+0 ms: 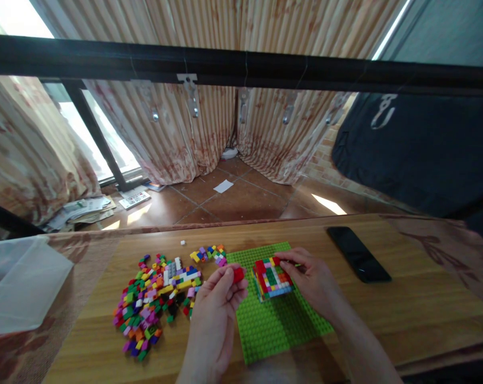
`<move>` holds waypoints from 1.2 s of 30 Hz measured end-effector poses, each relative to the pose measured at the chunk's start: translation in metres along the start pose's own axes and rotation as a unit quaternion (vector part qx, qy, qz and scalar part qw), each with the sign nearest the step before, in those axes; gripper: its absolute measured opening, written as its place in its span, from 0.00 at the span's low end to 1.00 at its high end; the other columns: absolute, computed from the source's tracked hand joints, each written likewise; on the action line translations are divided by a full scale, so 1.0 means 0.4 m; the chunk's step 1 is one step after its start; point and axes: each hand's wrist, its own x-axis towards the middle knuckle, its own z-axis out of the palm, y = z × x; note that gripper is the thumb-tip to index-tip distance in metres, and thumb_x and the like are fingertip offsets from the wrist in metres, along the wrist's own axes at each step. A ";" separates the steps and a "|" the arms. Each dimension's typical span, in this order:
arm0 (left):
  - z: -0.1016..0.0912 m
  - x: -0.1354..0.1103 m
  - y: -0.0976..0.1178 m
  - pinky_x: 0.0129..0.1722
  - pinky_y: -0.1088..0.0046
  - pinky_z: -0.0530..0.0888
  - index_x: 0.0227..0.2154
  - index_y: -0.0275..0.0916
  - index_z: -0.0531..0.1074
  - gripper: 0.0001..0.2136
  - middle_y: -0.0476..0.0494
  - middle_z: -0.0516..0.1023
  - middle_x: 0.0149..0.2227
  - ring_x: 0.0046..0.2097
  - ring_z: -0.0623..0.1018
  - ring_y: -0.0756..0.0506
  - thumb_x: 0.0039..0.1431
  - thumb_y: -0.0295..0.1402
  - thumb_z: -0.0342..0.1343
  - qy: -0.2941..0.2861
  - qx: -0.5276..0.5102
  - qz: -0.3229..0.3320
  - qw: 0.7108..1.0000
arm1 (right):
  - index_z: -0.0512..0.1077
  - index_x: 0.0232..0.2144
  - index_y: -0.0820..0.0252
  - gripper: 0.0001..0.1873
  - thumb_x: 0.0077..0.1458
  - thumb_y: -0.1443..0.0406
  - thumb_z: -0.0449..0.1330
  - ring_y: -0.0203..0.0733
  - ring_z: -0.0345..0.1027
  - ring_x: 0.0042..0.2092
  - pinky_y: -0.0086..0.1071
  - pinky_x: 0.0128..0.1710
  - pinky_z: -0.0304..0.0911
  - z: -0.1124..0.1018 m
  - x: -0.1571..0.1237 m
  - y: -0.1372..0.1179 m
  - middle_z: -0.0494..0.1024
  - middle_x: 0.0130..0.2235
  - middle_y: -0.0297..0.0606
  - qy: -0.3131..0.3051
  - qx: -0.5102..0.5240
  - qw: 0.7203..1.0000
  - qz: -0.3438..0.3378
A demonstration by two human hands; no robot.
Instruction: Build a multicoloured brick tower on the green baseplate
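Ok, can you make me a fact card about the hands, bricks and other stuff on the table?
Left hand: holding a red brick
Right hand: fingers at the edge of a multicoloured brick build
Under the build: green baseplate
Left of the baseplate: heap of loose bricks
Far right: black phone, lying flat
Table: wooden top

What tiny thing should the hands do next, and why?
Perhaps bring the red piece over to the colourful build: the left hand has the piece pinched, the build is close by, and the right hand is at the build's far right corner.
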 end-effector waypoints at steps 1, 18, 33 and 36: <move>0.000 0.001 0.000 0.29 0.77 0.75 0.31 0.31 0.77 0.09 0.40 0.81 0.31 0.28 0.78 0.51 0.45 0.28 0.67 -0.002 0.001 -0.001 1.000 | 0.79 0.38 0.55 0.12 0.57 0.63 0.56 0.42 0.72 0.42 0.35 0.41 0.68 0.000 0.001 0.002 0.78 0.39 0.39 -0.003 0.003 1.000 0.002; -0.006 0.002 -0.011 0.30 0.77 0.75 0.30 0.32 0.77 0.13 0.42 0.80 0.30 0.29 0.77 0.51 0.41 0.32 0.70 -0.025 0.009 0.019 0.999 | 0.79 0.43 0.55 0.15 0.55 0.58 0.60 0.43 0.74 0.42 0.37 0.42 0.71 -0.021 0.002 0.022 0.80 0.43 0.41 -0.016 0.054 0.998 0.029; -0.071 0.057 0.024 0.34 0.73 0.70 0.33 0.36 0.78 0.07 0.45 0.78 0.30 0.32 0.75 0.47 0.54 0.30 0.57 0.002 0.404 0.232 0.885 | 0.80 0.34 0.52 0.06 0.53 0.63 0.64 0.34 0.72 0.27 0.25 0.26 0.69 -0.021 -0.042 -0.157 0.79 0.28 0.33 0.090 0.201 0.974 -0.051; -0.086 0.059 0.021 0.36 0.70 0.68 0.32 0.38 0.78 0.09 0.43 0.78 0.32 0.34 0.75 0.45 0.57 0.24 0.51 0.024 0.613 0.263 0.744 | 0.80 0.37 0.51 0.07 0.54 0.64 0.64 0.34 0.72 0.28 0.26 0.27 0.69 -0.003 -0.064 -0.181 0.79 0.29 0.33 -0.005 0.207 0.975 -0.086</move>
